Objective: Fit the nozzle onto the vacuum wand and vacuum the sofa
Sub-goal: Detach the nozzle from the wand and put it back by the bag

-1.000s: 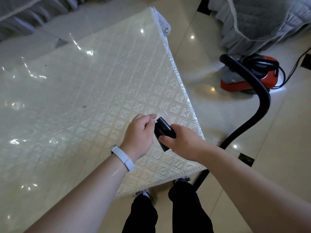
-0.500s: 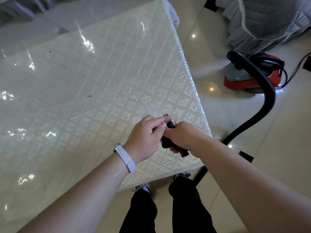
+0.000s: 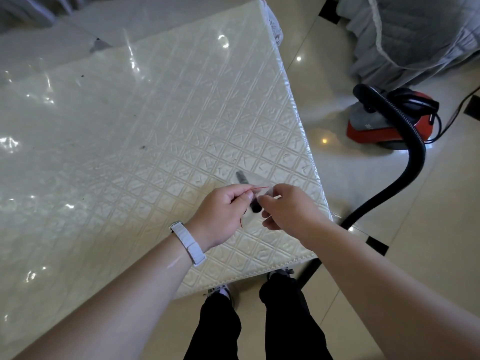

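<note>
A small black nozzle point(image 3: 255, 207) in clear wrapping sits between my two hands above the table's near right corner, its blurred tip poking out beyond them. My right hand point(image 3: 288, 211) grips the wrapped nozzle. My left hand point(image 3: 223, 211), with a white wristband, pinches a thin red strip point(image 3: 259, 188) that runs across to the wrapping. The red vacuum cleaner point(image 3: 376, 126) stands on the floor at the right. Its black hose point(image 3: 413, 157) arcs down and passes behind my right forearm. The wand is not visible.
A table point(image 3: 155, 126) with a cream quilted cover under glossy plastic fills the left and middle. A grey covered sofa point(image 3: 415, 35) sits at the top right, behind the vacuum cleaner. Glossy beige floor tiles point(image 3: 428, 242) spread to the right. My legs stand at the table's edge.
My right hand gripped the bare-looking nozzle before; now my left hand has pulled a thin red strip out from the wrapping. Both hands have shifted slightly apart.
</note>
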The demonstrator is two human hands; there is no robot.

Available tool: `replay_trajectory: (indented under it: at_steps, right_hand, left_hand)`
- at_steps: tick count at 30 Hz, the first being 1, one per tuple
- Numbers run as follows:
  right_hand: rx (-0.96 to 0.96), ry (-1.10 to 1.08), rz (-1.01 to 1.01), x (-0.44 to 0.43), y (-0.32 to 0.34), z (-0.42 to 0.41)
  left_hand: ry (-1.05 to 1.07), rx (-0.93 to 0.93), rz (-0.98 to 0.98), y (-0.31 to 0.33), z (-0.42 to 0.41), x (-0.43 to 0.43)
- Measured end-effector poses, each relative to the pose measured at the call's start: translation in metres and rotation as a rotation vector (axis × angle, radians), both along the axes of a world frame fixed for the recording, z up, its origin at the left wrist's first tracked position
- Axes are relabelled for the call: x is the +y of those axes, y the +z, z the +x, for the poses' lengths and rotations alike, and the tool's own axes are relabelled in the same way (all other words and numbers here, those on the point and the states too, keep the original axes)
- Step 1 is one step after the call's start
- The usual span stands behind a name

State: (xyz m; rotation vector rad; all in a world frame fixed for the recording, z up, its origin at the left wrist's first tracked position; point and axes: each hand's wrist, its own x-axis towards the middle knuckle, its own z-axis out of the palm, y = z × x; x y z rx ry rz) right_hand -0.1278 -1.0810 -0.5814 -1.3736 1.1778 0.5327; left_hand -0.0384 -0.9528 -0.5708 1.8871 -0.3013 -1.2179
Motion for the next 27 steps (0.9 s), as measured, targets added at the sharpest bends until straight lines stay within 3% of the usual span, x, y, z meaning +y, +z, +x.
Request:
replay_trajectory:
  at_steps: [3, 9, 14, 20, 23, 27]
  right_hand:
    - [0.000, 0.130, -0.114, 0.002, 0.004, 0.001]
    - [0.038, 0.185, -0.239, 0.003, 0.006, -0.001]
    - [0.086, 0.376, -0.393, -0.002, 0.007, -0.011]
    - [-0.122, 0.764, -0.699, 0.006, 0.015, -0.005]
    - [-0.273, 0.714, -0.742, 0.008, 0.015, -0.002]
    - [-0.264, 0.411, -0.538, 0.004, 0.016, 0.001]
  left_hand:
    - [-0.050, -0.051, 0.023, -0.003, 0.001, 0.003]
    - [-0.322, -0.472, 0.183, -0.007, 0.002, 0.016]
    - [-0.499, -0.473, 0.446, -0.010, -0.005, 0.031]
    - [-0.469, -0.521, 0.374, -0.009, -0.012, 0.041]
    - [-0.400, -0.522, 0.346, -0.008, -0.010, 0.040]
    - [-0.333, -0.434, 0.357, -0.006, -0.008, 0.047]
